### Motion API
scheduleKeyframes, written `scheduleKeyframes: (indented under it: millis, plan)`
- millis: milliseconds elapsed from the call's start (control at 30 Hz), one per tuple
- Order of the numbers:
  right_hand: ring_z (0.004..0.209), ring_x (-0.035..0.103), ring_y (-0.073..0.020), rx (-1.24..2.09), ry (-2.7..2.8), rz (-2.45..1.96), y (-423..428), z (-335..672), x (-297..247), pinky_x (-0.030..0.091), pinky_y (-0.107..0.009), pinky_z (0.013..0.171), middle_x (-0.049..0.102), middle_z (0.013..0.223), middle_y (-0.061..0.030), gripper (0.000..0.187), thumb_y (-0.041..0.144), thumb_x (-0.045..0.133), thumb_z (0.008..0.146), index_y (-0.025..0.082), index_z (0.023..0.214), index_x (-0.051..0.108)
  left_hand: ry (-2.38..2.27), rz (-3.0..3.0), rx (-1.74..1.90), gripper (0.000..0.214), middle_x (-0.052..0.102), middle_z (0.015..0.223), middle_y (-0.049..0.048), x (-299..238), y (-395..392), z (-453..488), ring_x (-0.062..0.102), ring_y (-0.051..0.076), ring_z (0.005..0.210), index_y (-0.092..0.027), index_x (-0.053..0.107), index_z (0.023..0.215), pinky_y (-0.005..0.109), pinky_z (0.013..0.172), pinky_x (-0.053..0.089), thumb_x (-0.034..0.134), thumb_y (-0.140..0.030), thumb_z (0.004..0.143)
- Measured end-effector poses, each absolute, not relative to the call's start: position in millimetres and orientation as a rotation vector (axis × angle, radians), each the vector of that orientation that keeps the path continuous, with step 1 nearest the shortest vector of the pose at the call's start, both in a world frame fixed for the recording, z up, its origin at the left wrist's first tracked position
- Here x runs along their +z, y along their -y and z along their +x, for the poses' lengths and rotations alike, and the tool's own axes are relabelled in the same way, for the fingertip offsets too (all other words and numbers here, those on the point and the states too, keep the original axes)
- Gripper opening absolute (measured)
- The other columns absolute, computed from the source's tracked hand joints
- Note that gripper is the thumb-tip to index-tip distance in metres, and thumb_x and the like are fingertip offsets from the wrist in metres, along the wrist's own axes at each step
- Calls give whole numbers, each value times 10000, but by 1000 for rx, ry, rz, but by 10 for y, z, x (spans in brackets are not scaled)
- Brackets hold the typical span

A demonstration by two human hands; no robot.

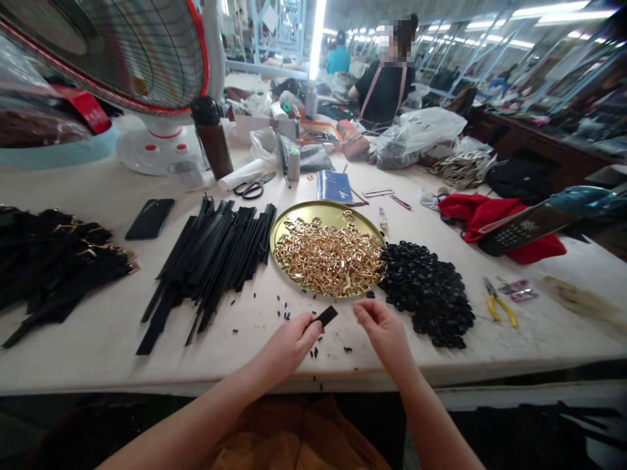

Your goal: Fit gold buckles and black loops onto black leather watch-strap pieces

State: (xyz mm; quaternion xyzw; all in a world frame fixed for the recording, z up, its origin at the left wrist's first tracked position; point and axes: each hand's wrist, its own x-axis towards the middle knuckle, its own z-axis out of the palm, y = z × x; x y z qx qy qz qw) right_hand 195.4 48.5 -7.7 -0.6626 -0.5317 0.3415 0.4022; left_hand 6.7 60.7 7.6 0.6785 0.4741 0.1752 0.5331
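— Two hands are low at the near edge of the pale work table (pixel 98 326). What does your left hand (pixel 289 343) have?

— Your left hand grasps one short flat black strap piece (pixel 325 316) between thumb and fingers. Its free end points toward the round gold metal tray (pixel 294 219).

— And your right hand (pixel 385 333)?

— It hovers just beside the strap end, fingers curled inward. If it holds some small part, I cannot tell; nothing shows there.

— Which step is this?

— I judge that you have one strap picked up and no hardware on it yet. The heap of small gold metal buckles (pixel 329 261) lies in the tray just ahead, and the pile of small black rings (pixel 426 294) is at the tray's right side.

— What does a next move ask from you?

— A fine pinch on one single buckle, with the strap end steady and flat.
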Motion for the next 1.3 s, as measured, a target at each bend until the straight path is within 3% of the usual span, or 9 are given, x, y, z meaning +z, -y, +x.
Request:
scheduleKeyframes:
  millis: [133,367,533,633,767,867,967,1100,1300]
  plan:
    - [772,574,-213,157,1818,-2168,-1022,2175,-26,387,-317,672,618,887,-103,186,318,497,818,175,841,613,-1147,1509,496,324,408,539,-48,77,-626,36,396,108,536,-162,513,787,215,522,304,328,-418,860]
    - [776,603,-251,128,1950,-2296,-1264,2034,-115,376,-316,629,616,838,-149,105,197,528,783,131,787,610,-1127,1513,483,300,401,548,-53,76,-512,-40,369,96,513,-162,519,787,213,499,283,355,-405,848]
    - [823,587,-235,228,1875,-2148,-1213,2100,-29,389,-326,693,606,897,-141,98,163,515,776,140,722,593,-1075,1460,517,307,438,547,-49,103,-448,-85,387,86,485,-160,485,768,203,475,297,353,-427,844]
    - [776,591,-197,347,1824,-2015,-1048,2097,87,421,-309,685,626,838,-97,173,265,475,825,151,747,580,-1049,1394,586,316,462,556,-50,127,-429,-113,381,74,446,-165,449,767,196,442,298,369,-464,832]
    - [633,593,-131,1229,1253,-1555,-631,1909,165,468,-280,635,661,790,-44,256,429,546,783,174,782,573,-1035,1331,666,319,463,569,-52,189,-434,-108,379,67,439,-160,448,807,186,421,303,435,-479,798]
    - [552,564,-91,1643,812,-1284,-325,1689,169,465,-246,593,665,727,-19,249,388,692,672,174,736,583,-1028,1347,696,321,468,581,-47,225,-447,-63,390,65,466,-150,484,813,181,443,314,463,-468,780]
    - [532,558,-84,1719,715,-1244,-138,1523,157,456,-226,562,654,677,-4,244,345,730,639,169,743,598,-1054,1407,668,254,471,576,-45,220,-457,-37,389,65,490,-143,515,768,181,473,312,482,-395,761]
    - [624,591,-105,1750,698,-1222,-38,1438,87,463,-244,622,664,752,1,361,285,762,595,198,902,591,-1107,1428,561,186,429,521,-57,181,-454,-54,376,71,482,-138,536,759,184,470,292,451,-303,748]
    - [593,562,-126,1385,1024,-1361,-1,1425,-86,424,-250,569,626,644,32,357,325,735,622,216,920,571,-1045,1435,463,252,447,535,-54,156,-438,-19,391,77,491,-127,584,906,191,498,319,436,-269,758]
